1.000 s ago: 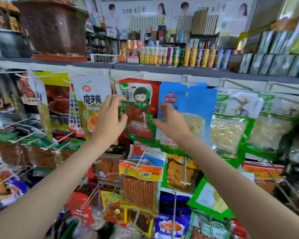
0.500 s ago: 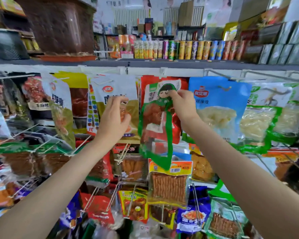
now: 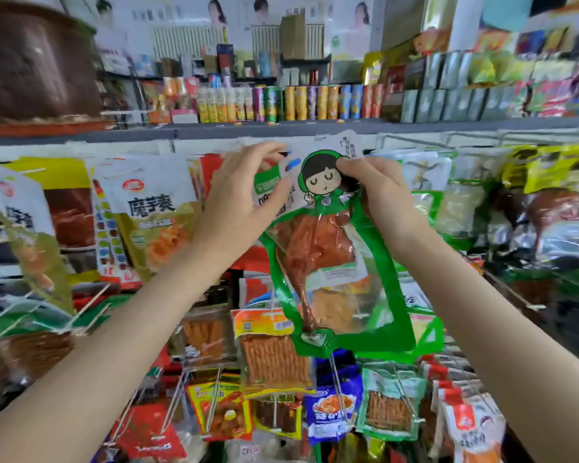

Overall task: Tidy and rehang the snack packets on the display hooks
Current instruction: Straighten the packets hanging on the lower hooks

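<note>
Green-edged snack packet hangs pinched between left hand and right hand.

Shelf of tubes (upright)

Bright, even shop light falls from above and leaves almost no hard shadows. Motion blur smears most of the picture, worst toward 9 and 3 o'clock, where the hanging packets dissolve into streaks. The green-edged packet at centre is sharpest, its clear window carrying soft white glare. The upper shelf bows with wide-angle distortion, and the canisters at 12 o'clock are soft
</note>
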A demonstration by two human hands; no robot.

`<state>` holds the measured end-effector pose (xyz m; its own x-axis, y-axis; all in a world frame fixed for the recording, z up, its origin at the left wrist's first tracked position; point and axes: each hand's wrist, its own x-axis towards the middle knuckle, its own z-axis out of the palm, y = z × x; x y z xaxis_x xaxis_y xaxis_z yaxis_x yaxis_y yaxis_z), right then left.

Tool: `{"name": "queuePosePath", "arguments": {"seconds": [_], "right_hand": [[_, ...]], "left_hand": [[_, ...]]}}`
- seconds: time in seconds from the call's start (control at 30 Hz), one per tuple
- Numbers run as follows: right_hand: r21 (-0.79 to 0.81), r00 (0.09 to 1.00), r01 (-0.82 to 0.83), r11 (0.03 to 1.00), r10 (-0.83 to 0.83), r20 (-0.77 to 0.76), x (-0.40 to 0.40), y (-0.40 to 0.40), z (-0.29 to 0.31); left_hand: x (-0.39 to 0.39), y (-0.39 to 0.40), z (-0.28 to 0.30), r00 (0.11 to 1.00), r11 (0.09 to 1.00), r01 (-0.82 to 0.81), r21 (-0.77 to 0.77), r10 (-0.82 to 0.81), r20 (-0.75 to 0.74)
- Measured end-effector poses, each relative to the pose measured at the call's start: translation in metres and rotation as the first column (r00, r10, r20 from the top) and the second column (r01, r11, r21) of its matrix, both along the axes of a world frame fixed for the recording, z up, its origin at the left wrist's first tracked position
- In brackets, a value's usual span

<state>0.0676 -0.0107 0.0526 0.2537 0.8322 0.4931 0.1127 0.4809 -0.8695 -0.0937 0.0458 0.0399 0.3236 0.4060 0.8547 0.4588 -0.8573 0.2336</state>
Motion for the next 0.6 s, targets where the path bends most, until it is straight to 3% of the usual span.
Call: {"name": "queuePosePath", "arguments": {"seconds": [0.13,0.37,0.6], "right_hand": [[0.036,0.997,0.028,0.999,-0.031,0.072,0.065,-0.020,-0.005],[0.064,0.983,0.064,0.996,-0.074,0.170,0.234,-0.062,-0.024],[0.038,0.958,0.208,0.977,-0.212,0.194,0.385,-0.081,-0.036]], "left_hand": [[0.065,-0.012,0.001,1.000,1.000,0.001,-0.021,-0.002,-0.026],[0.228,-0.040,-0.005,0.977,0.902,0.213,-0.375,-0.198,0.077],[0.372,-0.062,-0.006,0.957,0.835,0.289,-0.468,-0.272,0.105]]}}
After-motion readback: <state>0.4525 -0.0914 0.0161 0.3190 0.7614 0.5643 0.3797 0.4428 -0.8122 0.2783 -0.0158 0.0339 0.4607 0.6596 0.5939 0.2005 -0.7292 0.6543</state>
